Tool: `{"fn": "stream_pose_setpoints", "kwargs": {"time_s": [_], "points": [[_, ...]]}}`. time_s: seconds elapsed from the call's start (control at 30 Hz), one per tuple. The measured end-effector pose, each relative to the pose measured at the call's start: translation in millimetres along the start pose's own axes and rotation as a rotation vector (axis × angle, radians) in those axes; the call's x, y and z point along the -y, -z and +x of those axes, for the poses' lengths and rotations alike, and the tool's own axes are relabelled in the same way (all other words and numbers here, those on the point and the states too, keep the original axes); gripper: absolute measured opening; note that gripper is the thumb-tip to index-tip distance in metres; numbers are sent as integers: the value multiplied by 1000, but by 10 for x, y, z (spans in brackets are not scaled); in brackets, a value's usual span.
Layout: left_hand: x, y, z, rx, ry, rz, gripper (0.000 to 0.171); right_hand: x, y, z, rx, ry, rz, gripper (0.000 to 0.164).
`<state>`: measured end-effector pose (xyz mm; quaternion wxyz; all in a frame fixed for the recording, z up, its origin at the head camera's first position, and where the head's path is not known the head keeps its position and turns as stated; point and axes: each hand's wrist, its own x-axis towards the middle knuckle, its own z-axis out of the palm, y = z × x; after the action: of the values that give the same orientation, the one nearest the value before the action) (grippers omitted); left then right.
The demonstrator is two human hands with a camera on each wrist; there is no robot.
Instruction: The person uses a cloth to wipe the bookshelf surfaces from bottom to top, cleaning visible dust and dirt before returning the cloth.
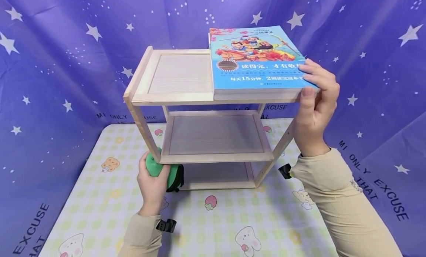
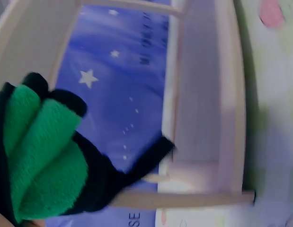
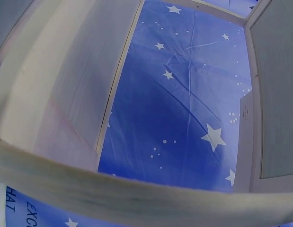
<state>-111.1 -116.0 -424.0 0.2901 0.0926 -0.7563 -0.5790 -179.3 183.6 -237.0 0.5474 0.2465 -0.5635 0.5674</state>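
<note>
A small wooden three-tier shelf (image 1: 216, 158) stands on the table. Flat on the right half of its top board lies a blue illustrated book (image 1: 263, 70). My right hand (image 1: 316, 101) is at the book's near right corner, fingertips on the cover and thumb at the front edge, curled round it beside the shelf's end. Low at the shelf's left front post, my left hand (image 1: 154, 185) grips a soft, fuzzy green folded item (image 1: 174, 175) with black edging. The left wrist view shows its folds and a black strap (image 2: 148, 158); its exact kind cannot be told.
A checked cloth with cartoon prints covers the table (image 1: 213, 220). Behind it hangs a purple-blue curtain (image 1: 110, 24) with stars and lettering. The shelf's middle board (image 1: 213, 133) and bottom board (image 1: 216, 173) lie beneath the top one. Black bands circle both wrists.
</note>
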Motion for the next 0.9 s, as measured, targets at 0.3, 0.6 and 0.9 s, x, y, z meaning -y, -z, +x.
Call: {"fn": "stream_pose_setpoints", "kwargs": {"time_s": [0.3, 0.6, 0.9], "points": [[107, 35, 90, 29, -130, 89, 44, 11, -9, 1, -13, -5, 13, 57], [60, 143, 210, 225, -12, 71, 44, 28, -18, 12, -16, -3, 13, 56], [54, 214, 356, 435, 82, 69, 45, 7, 4, 0, 2, -6, 3, 58]]}}
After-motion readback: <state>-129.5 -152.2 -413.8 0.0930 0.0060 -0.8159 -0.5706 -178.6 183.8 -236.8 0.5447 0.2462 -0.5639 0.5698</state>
